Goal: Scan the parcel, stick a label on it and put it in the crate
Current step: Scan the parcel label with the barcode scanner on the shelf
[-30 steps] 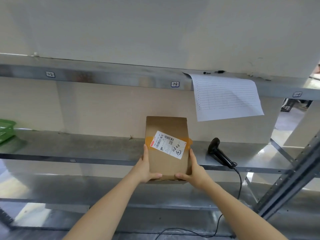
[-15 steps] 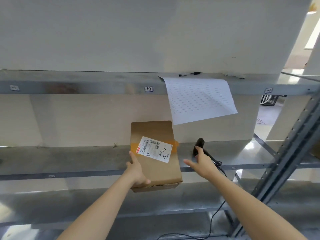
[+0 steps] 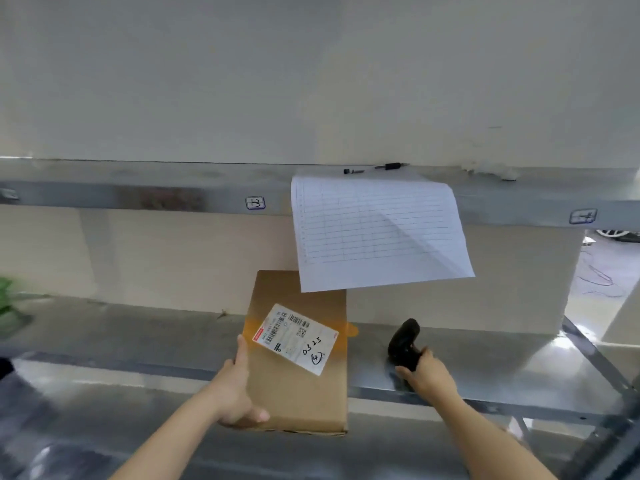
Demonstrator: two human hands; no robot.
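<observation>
A brown cardboard parcel (image 3: 298, 393) is held upright in front of the metal shelf by my left hand (image 3: 235, 393), which grips its lower left edge. A white shipping label (image 3: 296, 337) with barcodes and handwritten "0325" is stuck on its face, across orange tape. To the right, my right hand (image 3: 424, 372) closes around the handle of the black barcode scanner (image 3: 403, 342), which rests on the shelf (image 3: 485, 362). No crate is clearly in view.
A lined paper sheet (image 3: 377, 233) hangs from the upper shelf beam (image 3: 138, 195), overlapping the parcel's top right corner. Two pens (image 3: 391, 167) lie on the upper shelf. A blurred green object (image 3: 7, 292) sits at far left. A diagonal shelf brace (image 3: 595, 358) stands at right.
My right hand left the parcel, reached right and closed on the scanner. My left hand now holds the parcel alone, which has tilted slightly.
</observation>
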